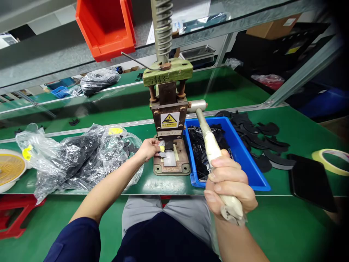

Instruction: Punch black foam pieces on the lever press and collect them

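Observation:
A hand-lever press [169,109] stands upright on the green bench, with a yellow warning label on its front. My right hand [229,182] is wrapped round the press's lever handle [211,143], which is covered in pale tape and slants down toward me. At the foot of the press, my left hand [150,149] pinches a small flat grey piece [161,153] at the left of the tooling. Yellow shows at the fingertips there. Below the ram lies a pale plate [169,159] on the rusty base. The fingers partly hide the grey piece.
Right of the press, a blue bin [245,167] holds many small black parts. Beyond it lie curved black pieces [268,142], a black phone-like slab [311,178] and a tape roll [331,160]. Clear plastic bags [79,156] of dark parts lie left. A red bin [109,43] hangs above.

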{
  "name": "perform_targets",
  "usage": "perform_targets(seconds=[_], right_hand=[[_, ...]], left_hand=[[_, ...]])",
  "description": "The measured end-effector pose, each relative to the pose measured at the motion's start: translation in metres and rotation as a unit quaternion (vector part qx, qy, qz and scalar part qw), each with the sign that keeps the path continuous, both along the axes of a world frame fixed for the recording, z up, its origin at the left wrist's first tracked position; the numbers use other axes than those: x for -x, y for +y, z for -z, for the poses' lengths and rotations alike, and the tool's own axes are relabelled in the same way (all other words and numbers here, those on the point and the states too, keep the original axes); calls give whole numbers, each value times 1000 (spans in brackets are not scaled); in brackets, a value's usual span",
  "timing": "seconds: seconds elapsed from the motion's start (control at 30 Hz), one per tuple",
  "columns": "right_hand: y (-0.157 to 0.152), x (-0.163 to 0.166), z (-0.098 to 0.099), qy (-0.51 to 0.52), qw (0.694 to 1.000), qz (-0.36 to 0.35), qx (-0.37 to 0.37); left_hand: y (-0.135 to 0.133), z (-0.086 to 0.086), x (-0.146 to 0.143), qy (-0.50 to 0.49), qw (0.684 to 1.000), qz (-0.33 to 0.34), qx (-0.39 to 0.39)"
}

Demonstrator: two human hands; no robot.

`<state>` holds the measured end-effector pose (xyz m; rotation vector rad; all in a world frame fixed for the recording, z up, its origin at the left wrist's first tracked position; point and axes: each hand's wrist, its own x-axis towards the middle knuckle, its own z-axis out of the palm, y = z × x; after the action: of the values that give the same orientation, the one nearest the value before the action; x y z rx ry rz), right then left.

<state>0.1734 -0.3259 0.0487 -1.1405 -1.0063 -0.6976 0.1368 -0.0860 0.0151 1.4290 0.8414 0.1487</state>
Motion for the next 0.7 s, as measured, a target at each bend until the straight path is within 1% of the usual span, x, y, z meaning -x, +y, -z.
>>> perform_targets(seconds=[0.1, 0.17, 0.33, 0.53, 0.6, 0.7], right_hand=[[1, 1, -1, 8, 1000, -2, -6], [1, 2, -1, 12, 1000, -9, -5], [-1, 4, 0, 17, 999, -45, -17], [-3, 2, -1, 10, 999, -44, 1], [-3, 2, -1, 14, 999, -44, -1], [-6, 4, 1, 29, 999, -33, 10]], left_hand=[[1, -1, -3, 15, 999, -1, -34], [2, -3, -3, 24, 999, 2, -42], [1, -11, -2, 63, 998, -7, -19], [-1, -15, -5, 77, 997, -9, -9], [0, -13, -7, 81, 996, -1, -28], [2, -10, -12, 111, 989, 35, -88]])
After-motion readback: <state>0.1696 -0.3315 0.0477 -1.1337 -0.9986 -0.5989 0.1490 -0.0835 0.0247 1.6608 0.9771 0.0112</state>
